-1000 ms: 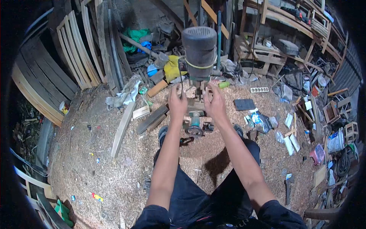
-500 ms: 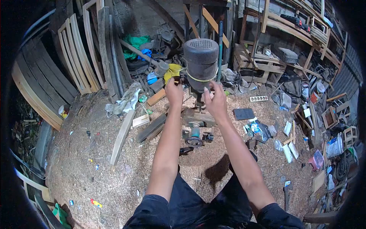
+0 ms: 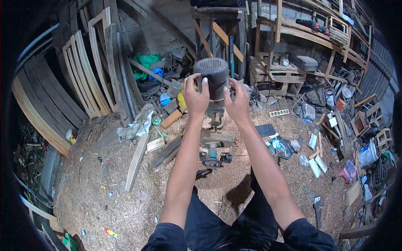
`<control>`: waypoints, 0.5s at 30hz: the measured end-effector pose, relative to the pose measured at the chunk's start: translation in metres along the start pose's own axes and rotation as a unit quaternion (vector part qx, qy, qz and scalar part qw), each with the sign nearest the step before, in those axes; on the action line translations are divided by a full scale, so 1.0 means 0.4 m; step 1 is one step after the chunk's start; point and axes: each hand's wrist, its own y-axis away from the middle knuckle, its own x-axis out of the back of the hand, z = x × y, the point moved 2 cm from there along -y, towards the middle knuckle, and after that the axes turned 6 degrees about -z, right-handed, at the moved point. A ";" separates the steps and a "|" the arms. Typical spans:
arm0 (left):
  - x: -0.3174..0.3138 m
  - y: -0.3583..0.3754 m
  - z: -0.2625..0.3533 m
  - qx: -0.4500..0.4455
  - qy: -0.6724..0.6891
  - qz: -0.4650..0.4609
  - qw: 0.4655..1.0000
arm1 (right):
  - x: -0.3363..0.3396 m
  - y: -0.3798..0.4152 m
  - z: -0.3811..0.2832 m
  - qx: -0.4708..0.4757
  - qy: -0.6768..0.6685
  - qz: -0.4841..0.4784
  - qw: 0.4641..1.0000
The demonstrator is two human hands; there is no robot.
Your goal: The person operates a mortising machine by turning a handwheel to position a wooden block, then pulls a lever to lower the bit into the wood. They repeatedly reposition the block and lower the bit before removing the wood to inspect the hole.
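Note:
A dark cylindrical motor housing with a vented top stands upright in front of me, a pale band round its lower part. My left hand is at its left side, fingers curved and apart, with nothing held. My right hand is at its right side, also curved and open. Whether the fingertips touch the housing, I cannot tell. Below it is a wooden block, and under that a green and grey tool with a round disc lies on the floor.
Long boards lean at the left wall. A loose plank lies left of my arms. A power strip, a dark flat slab and a hammer-like tool are to the right. Wood shavings cover the floor.
The view has shifted, and most of the scene sits lower. My hands have moved higher along the housing, from around its lower part to its upper sides.

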 end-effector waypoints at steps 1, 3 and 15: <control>-0.018 -0.021 0.007 -0.014 0.043 0.006 0.999 | 0.005 -0.025 -0.007 0.010 0.001 0.013 1.000; -0.060 -0.064 0.006 -0.058 0.012 0.007 0.998 | 0.013 -0.076 -0.016 0.022 -0.002 0.029 0.999; -0.226 -0.137 -0.066 -0.097 -0.181 -0.008 0.979 | -0.136 -0.492 0.332 -0.031 0.076 0.038 0.996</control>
